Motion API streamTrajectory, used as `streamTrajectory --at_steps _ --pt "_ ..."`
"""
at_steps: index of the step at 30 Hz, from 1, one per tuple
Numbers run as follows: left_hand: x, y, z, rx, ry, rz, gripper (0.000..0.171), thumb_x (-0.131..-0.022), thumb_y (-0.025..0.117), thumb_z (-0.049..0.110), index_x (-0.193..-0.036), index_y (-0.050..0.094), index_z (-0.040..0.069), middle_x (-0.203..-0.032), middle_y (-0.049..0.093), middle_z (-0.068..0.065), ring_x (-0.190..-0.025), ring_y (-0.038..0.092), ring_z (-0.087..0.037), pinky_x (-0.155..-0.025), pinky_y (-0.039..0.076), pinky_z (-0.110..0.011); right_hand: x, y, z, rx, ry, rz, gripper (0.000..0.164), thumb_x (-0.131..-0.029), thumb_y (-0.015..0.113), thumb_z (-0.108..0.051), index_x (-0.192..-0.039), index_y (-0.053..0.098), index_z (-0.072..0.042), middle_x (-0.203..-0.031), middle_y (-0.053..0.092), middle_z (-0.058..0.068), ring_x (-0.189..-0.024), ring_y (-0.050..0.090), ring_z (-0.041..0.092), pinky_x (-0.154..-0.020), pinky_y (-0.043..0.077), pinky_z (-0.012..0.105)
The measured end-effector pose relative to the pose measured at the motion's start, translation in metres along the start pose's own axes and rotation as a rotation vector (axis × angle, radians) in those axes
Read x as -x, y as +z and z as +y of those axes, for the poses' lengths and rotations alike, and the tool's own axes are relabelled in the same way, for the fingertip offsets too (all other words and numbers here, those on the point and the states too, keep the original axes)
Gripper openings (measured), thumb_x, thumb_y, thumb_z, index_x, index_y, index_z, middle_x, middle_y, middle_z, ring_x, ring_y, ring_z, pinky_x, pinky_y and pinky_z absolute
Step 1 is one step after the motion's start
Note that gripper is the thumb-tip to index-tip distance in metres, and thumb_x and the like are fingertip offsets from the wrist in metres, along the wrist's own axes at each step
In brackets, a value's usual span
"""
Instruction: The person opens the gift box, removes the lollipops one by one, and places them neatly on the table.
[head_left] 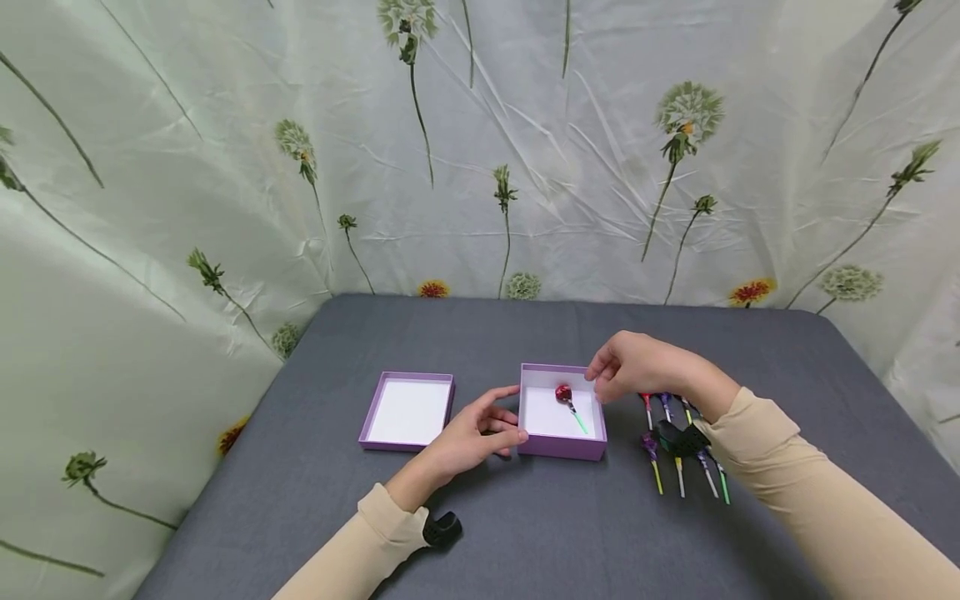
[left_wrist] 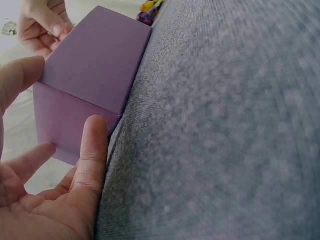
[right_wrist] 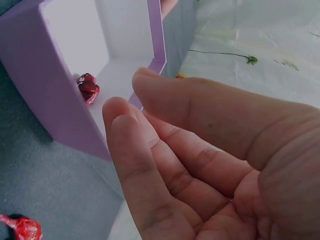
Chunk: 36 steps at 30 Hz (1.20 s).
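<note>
A purple box (head_left: 562, 447) with a white inside stands uncovered on the table, and one lollipop (head_left: 564, 393) with a red wrapper and green stick lies in it. My left hand (head_left: 468, 433) is at the box's left side; in the left wrist view its fingers (left_wrist: 93, 142) extend along the purple wall. Over the box's right edge hovers my right hand (head_left: 645, 364), its fingers loosely bent with nothing between them. The right wrist view shows a gap between thumb and fingertips, with the red lollipop (right_wrist: 89, 89) inside the box beyond them.
Left of the box lies a shallow purple lid (head_left: 408, 412), white inside facing up. Several lollipops (head_left: 651, 450) with colored wrappers lie in two rows to the right, partly hidden under my right forearm. A flowered curtain (head_left: 480, 167) hangs behind the grey table (head_left: 525, 533).
</note>
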<state>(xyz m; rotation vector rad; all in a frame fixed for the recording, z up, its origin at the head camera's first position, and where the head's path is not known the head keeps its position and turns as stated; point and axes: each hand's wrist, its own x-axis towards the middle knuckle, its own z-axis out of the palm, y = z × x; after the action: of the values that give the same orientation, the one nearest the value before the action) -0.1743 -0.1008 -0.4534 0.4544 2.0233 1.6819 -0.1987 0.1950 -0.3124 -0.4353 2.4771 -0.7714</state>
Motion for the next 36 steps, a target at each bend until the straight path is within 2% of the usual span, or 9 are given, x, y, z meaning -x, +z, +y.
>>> streamTrajectory --at_steps 5,10,13,16,21,28,36 --pt "0.0 0.0 0.001 -0.002 -0.003 -0.003 0.073 -0.099 0.08 0.022 -0.163 0.045 0.024 -0.128 0.065 -0.014 -0.104 0.067 -0.016 -0.084 0.063 -0.031 -0.011 0.004 -0.005 0.031 0.022 0.005 0.031 -0.09 0.081 -0.011 -0.117 0.077 0.002 -0.095 0.075 0.003 -0.087 0.064 0.012 -0.08 0.056 0.03" --pt "0.001 0.0 -0.001 -0.003 -0.013 -0.004 0.072 -0.099 0.08 0.023 -0.163 0.046 0.023 -0.128 0.065 -0.014 -0.103 0.067 -0.016 -0.084 0.063 -0.031 -0.022 0.012 -0.008 0.049 0.036 0.005 0.028 -0.09 0.082 -0.011 -0.114 0.078 0.002 -0.093 0.078 0.004 -0.086 0.069 0.011 -0.082 0.059 0.033" --pt "0.001 0.0 -0.001 0.0 -0.017 -0.009 0.072 -0.1 0.079 0.023 -0.163 0.045 0.023 -0.128 0.064 -0.014 -0.103 0.067 -0.016 -0.084 0.063 -0.031 -0.029 0.018 -0.009 0.083 0.064 0.003 0.018 -0.089 0.081 -0.01 -0.105 0.08 -0.001 -0.087 0.078 0.001 -0.081 0.068 0.01 -0.078 0.058 0.03" --pt "0.002 0.0 0.0 0.004 -0.014 -0.009 0.071 -0.1 0.079 0.023 -0.162 0.045 0.022 -0.128 0.064 -0.014 -0.103 0.067 -0.015 -0.084 0.063 -0.031 -0.036 0.021 -0.011 0.131 0.081 -0.001 0.004 -0.088 0.078 -0.006 -0.092 0.08 -0.006 -0.077 0.072 -0.003 -0.075 0.061 0.009 -0.07 0.051 0.027" --pt "0.002 0.0 0.001 0.005 -0.01 -0.009 0.072 -0.1 0.079 0.023 -0.163 0.045 0.022 -0.128 0.064 -0.014 -0.102 0.067 -0.016 -0.084 0.063 -0.031 -0.047 0.026 -0.015 0.19 0.107 0.0 0.014 -0.086 0.074 -0.003 -0.074 0.074 -0.01 -0.067 0.062 -0.004 -0.067 0.05 0.011 -0.062 0.041 0.025" --pt "0.003 -0.002 0.0 -0.004 -0.005 0.007 0.072 -0.099 0.08 0.023 -0.162 0.046 0.022 -0.126 0.065 -0.013 -0.102 0.067 -0.016 -0.083 0.063 -0.031 -0.059 0.037 -0.027 0.224 0.163 0.0 0.007 -0.086 0.077 -0.003 -0.08 0.078 -0.007 -0.071 0.072 0.001 -0.068 0.057 0.011 -0.061 0.044 0.024" --pt "0.003 0.0 0.002 -0.002 0.005 0.0 0.071 -0.1 0.079 0.022 -0.162 0.046 0.021 -0.127 0.065 -0.013 -0.101 0.067 -0.015 -0.083 0.063 -0.03 -0.063 0.041 -0.031 0.235 0.217 0.024 0.01 -0.089 0.076 -0.001 -0.079 0.074 -0.006 -0.073 0.077 0.007 -0.067 0.071 0.014 -0.061 0.048 0.024"
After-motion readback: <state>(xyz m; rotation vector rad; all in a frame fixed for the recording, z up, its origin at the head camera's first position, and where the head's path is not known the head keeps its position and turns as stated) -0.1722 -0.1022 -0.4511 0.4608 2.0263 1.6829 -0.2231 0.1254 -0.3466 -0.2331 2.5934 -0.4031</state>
